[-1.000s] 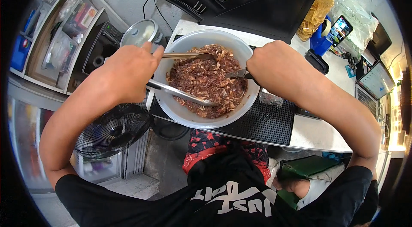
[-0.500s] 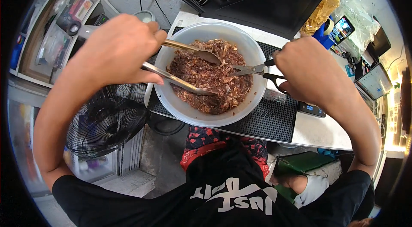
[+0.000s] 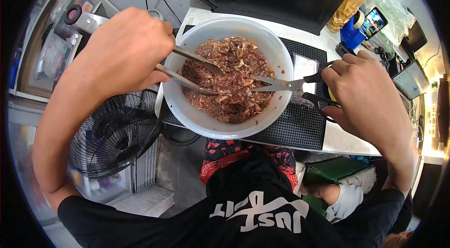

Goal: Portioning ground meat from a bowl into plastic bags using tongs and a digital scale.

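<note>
A round whitish plastic bowl (image 3: 281, 114) holds dark, reddish-brown pieces of meat (image 3: 234, 100) in a wet mix. My left hand (image 3: 129, 51) is closed around metal tongs (image 3: 187, 82), whose two arms reach into the left part of the meat with their tips apart. From the right, my right hand (image 3: 361, 91) grips black-handled scissors (image 3: 289, 85). Their blades are spread over the right part of the meat, tips at or just above it; I cannot tell whether they touch. The thumb and fingers are around the handle loops.
The bowl stands on a black ribbed mat (image 3: 300, 123) on a white table (image 3: 349, 144). A black plastic rack (image 3: 276, 1) rises behind. Tape in a blue dispenser (image 3: 352, 37), a lit phone (image 3: 373, 22) and clear plastic bags lie right. A black fan (image 3: 115, 135) stands left, below shelves.
The scissors have drawn back to the right and their blades and handles have spread wider. The tongs have moved slightly left, with their tips closer together.
</note>
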Available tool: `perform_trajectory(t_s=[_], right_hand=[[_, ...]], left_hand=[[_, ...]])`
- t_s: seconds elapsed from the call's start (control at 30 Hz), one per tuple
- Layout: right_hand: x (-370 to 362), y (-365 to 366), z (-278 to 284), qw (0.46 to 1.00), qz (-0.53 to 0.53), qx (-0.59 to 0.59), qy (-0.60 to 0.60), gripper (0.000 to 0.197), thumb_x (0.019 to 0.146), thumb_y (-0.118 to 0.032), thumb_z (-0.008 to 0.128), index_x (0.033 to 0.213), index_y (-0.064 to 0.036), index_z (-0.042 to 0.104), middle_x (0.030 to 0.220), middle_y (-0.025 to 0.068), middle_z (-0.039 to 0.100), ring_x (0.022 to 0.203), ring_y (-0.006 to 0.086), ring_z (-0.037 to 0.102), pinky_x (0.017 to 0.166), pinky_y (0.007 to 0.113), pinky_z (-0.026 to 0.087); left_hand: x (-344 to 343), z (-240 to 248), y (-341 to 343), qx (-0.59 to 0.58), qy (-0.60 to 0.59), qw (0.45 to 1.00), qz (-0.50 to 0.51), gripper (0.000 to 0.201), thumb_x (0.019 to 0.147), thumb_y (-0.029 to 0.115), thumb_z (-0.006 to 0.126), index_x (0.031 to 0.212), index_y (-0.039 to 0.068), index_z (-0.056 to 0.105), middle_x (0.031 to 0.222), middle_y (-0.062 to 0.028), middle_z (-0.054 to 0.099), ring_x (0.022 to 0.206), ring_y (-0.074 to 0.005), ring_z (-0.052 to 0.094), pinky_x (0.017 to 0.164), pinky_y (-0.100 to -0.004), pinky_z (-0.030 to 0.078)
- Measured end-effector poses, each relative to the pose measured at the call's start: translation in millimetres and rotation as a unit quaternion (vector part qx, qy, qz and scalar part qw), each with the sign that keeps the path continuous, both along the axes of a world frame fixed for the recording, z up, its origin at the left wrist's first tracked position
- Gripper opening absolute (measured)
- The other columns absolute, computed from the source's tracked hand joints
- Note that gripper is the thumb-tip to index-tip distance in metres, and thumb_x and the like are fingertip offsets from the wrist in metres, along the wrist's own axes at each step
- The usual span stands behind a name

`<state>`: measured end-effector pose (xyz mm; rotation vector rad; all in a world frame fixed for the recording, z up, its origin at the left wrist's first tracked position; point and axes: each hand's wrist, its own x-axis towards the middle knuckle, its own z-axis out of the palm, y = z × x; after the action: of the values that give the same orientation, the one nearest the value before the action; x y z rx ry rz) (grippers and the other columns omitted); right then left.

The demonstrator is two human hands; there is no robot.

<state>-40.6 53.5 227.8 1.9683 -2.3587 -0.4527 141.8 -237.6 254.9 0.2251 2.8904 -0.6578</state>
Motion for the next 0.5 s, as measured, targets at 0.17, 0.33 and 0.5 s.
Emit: perform_trajectory(t_s=[0.17,0.33,0.5], right_hand=[[0.5,2.5,-6.7,0.999,0.028,-0.007,-0.013,0.042,0.066,-0.024,0.093,0.090,-0.0033,0.066,0.089,0.0084,0.069,0.093,0.0276,0.067,0.086,0.040,0.053],[0.2,4.8,-9.8,0.998,0.036,-0.042,-0.031,0.035,0.071,-0.023,0.091,0.090,-0.0033,0.069,0.085,0.0098,0.072,0.092,0.0283,0.071,0.089,0.041,0.054],[-4.5,11.1,-6.3,0.997,0.019,-0.065,-0.040,0.036,0.072,-0.024,0.091,0.091,-0.0019,0.069,0.082,0.0119,0.072,0.093,0.0313,0.072,0.088,0.042,0.055]], left_hand=[[-0.6,-11.4,3.9,-0.009,0.025,1.000,0.013,0.031,0.071,0.030,0.089,0.075,0.003,0.075,0.080,-0.0128,0.071,0.082,-0.0375,0.071,0.075,-0.0457,0.056],[4.2,-12.9,0.6,-0.002,0.058,0.998,0.012,0.031,0.074,0.030,0.087,0.076,0.002,0.074,0.082,-0.0126,0.071,0.081,-0.0373,0.071,0.074,-0.0468,0.055],[13.8,7.4,-3.3,-0.040,0.107,0.993,-0.012,0.031,0.076,0.031,0.087,0.078,0.004,0.073,0.081,-0.0113,0.069,0.082,-0.0363,0.070,0.074,-0.0468,0.054]])
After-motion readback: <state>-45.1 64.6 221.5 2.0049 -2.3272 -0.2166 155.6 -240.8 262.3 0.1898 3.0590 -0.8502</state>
